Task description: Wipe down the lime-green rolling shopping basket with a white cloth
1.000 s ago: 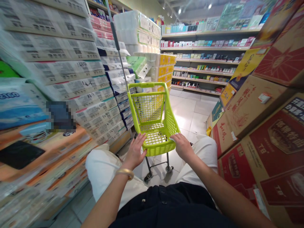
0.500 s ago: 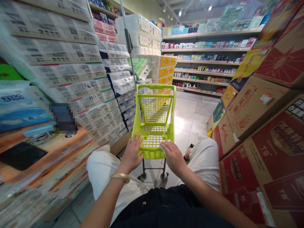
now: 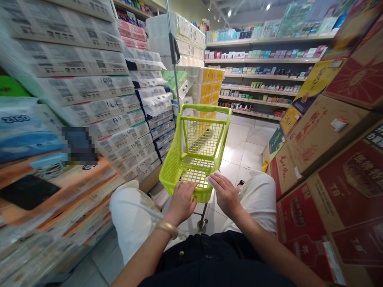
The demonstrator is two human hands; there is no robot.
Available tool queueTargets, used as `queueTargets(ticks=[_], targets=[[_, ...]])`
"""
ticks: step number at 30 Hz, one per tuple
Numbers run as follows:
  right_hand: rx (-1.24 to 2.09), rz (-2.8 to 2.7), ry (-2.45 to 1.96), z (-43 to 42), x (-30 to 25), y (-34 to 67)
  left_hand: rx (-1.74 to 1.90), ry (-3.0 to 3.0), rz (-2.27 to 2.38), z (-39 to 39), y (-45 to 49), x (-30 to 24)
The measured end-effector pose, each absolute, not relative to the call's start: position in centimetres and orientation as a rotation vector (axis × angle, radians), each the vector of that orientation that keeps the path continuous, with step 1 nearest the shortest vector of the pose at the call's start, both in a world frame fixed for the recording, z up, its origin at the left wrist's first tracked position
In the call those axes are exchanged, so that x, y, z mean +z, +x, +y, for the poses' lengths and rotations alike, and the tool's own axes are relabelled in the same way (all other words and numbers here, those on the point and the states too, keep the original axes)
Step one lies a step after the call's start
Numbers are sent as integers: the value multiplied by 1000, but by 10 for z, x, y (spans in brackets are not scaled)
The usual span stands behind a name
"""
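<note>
A small lime-green shopping cart (image 3: pixel 176 167) with a mesh basket stands between my knees, turned at a slant. My left hand (image 3: pixel 183 202) grips the near rim of the basket, fingers over the edge and thumb outside. At the near right corner is my right hand (image 3: pixel 226 194), closed on a white tissue (image 3: pixel 210 181) that touches the rim. Most of the tissue is hidden under the fingers. The basket holds nothing that I can see. A thin metal pole (image 3: pixel 175 79) with a dark clip rises from the cart's far left side.
Tall stacks of wrapped tissue packs (image 3: pixel 86 89) line the left. A dark phone-like slab (image 3: pixel 29 193) lies on orange packs there, near a blurred-out patch. Cardboard cartons (image 3: pixel 311 139) are piled on the right. Stocked shelves (image 3: pixel 263 75) stand behind a tiled aisle (image 3: pixel 235 149).
The cart has swung round, its near end to the left and its far end to the right. My left hand has slid right along the rim; the right hand has shifted slightly right.
</note>
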State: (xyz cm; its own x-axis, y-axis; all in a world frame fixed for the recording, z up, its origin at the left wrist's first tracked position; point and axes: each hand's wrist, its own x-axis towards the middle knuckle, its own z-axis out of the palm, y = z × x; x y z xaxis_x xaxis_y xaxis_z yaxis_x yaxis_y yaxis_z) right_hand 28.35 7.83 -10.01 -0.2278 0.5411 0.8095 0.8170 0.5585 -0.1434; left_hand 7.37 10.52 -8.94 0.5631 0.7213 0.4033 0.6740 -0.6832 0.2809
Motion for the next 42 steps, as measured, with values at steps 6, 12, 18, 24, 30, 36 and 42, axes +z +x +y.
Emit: queueTargets(ticks=[6,12,18,24,30,36,42], targets=[[-339,-2039,-1019,77,-103,275,779,2688,1191,107,68,-86],[-301,-2162,-939,79,-101,279,793,2687,1203,108,64,-86],[-297,-2186,-922,93,-97,292,815,2688,1162,110,62,-86],[-306,-2124,-995,97,-96,296,842,2664,1147,112,61,-86],[-254,-2289,-840,84,-100,285,829,2659,1173,111,58,-85],[-288,-2219,-953,120,-91,306,847,2650,1173,112,55,-84],[-238,-2223,-897,87,-102,286,879,2654,1170,113,54,-85]])
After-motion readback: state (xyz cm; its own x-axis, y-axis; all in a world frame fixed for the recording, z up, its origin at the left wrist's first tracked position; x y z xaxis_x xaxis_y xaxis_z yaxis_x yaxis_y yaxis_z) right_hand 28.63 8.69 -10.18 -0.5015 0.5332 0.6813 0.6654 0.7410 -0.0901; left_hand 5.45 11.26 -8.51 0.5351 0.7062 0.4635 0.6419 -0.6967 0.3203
